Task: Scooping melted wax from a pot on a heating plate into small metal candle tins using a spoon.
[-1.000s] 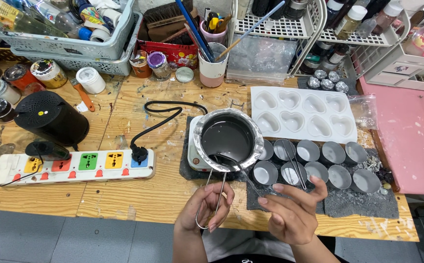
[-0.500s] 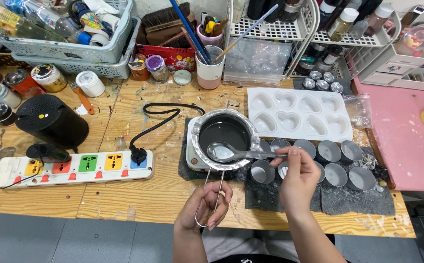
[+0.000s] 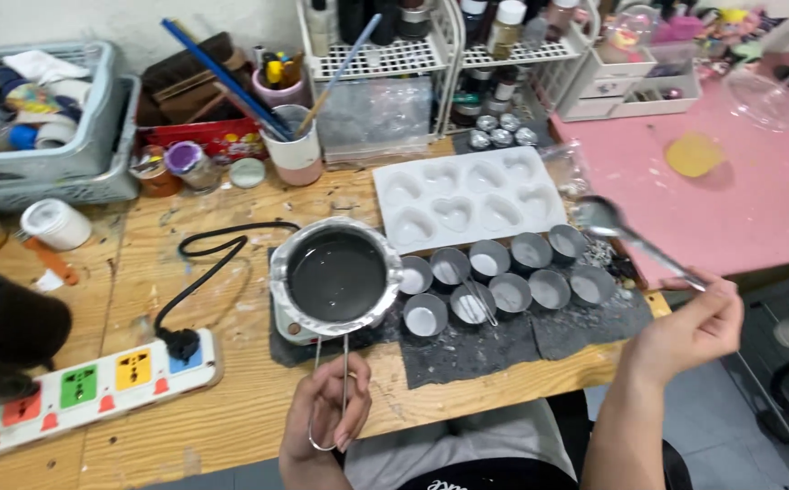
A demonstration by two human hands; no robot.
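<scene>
1. Here, a small foil-lined melting pot of dark liquid, seemingly melted wax, is seen on a little white hot plate near the front of the wooden table; it is steadied by the left hand, whose fingers are closed round the looped wire handle.
2. The pot is judged light but hot and sloshing; its thin wire handle is springy, so it is best gripped at the loop end, well away from the heat, and kept level.
3. A metal spoon is pinched at the tip of its handle by the right hand and is held out to the right, bowl raised above the edge of the pink table. It is judged stiff, light and possibly slick with wax; whether anything lies in the bowl cannot be told.
4. Round metal tins are set in two rows on a dark mat just right of the pot; pale set or setting filling is seen in most, and a wick or stick appears to stand in one.
5. Behind them a white heart-shaped mould tray is seen, its cavities apparently unfilled.
6. A cup of brushes and sticks, a power strip and grey baskets are ranged to the left.
</scene>
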